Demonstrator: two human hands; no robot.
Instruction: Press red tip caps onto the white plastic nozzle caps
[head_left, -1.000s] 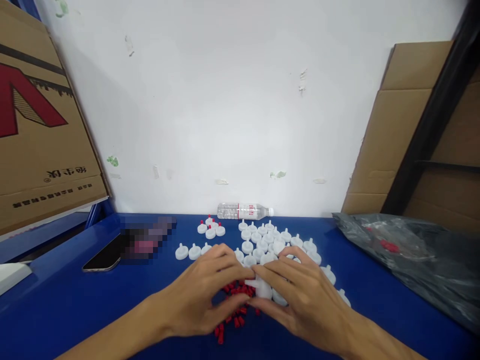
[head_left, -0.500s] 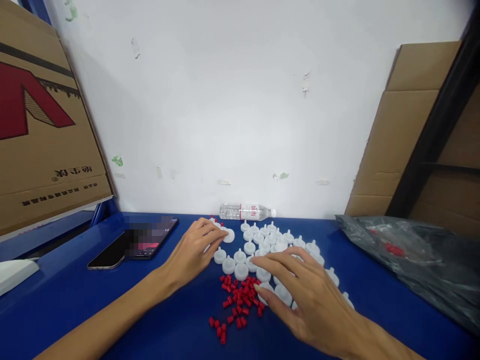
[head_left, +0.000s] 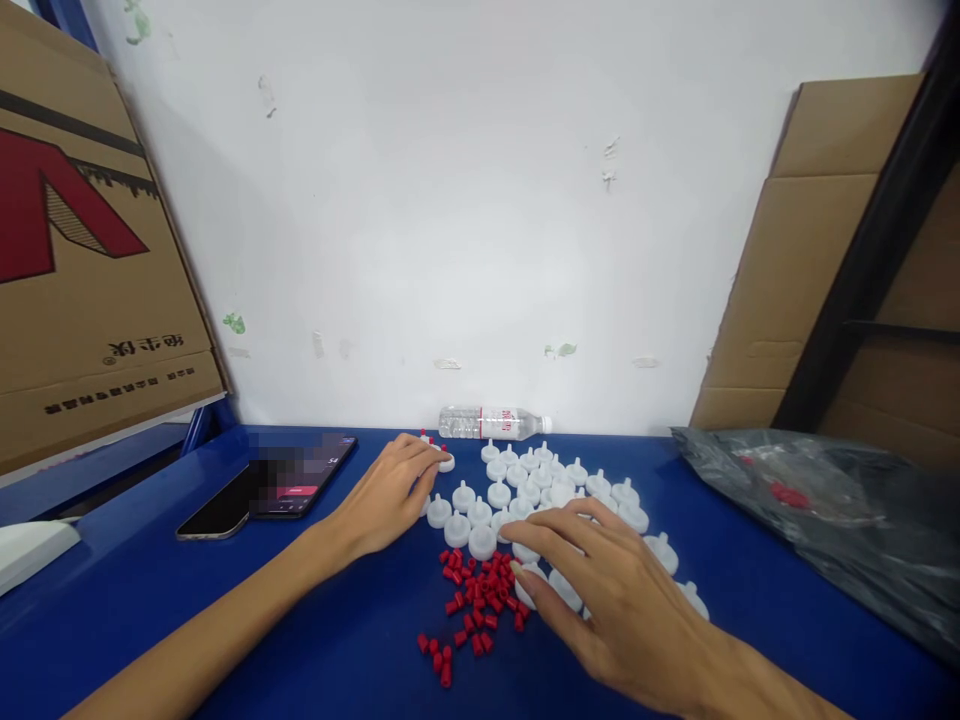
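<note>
Left hand (head_left: 391,490) meets a red-tipped white cap (head_left: 445,464), its grip unclear, while the right hand (head_left: 619,585), fingers parted and loosely curved, spans plain white caps (head_left: 482,542); loose red pieces (head_left: 480,592) lie between, a clear bottle (head_left: 495,423) on its side behind.

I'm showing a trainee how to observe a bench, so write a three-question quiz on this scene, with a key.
1. Which hand has its fingertips at a red-tipped lid?
2. True or false: the clear bottle lies on its side by the wall.
3. Fill in the colour: small, loose ____ caps lie beside the white lids.

Key: 1. The left hand. 2. True. 3. Red.
</note>
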